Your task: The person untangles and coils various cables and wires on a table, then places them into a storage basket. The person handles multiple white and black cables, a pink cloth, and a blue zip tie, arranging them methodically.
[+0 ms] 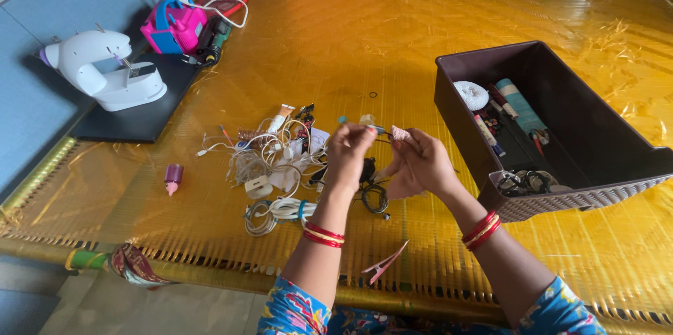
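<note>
Both hands raised above the middle of the yellow woven cot (434, 19), over a tangle of white cables (270, 167). Left hand (348, 153) pinches one end of a thin dark cord (382, 137) between thumb and fingertips; right hand (420, 163) pinches the other end, with a small pinkish piece (401, 133) held at its fingertips. The cord spans the short gap between the two hands, taut or nearly so; whether it is a wire or a hair tie is hard to tell at this size. Step in hand, by my reading: sorting or untangling one item lifted from the pile. The next move likely calls for a steady grip on both ends while the cord is worked free. More dark cord (375, 198) lies coiled on the cot just below the hands. A dark brown bin (561, 62) stands to the right, holding spools and small tools. A white mini sewing machine (105, 69) sits far left; a pink clip (384, 263) lies near, at the cot's edge.
</note>
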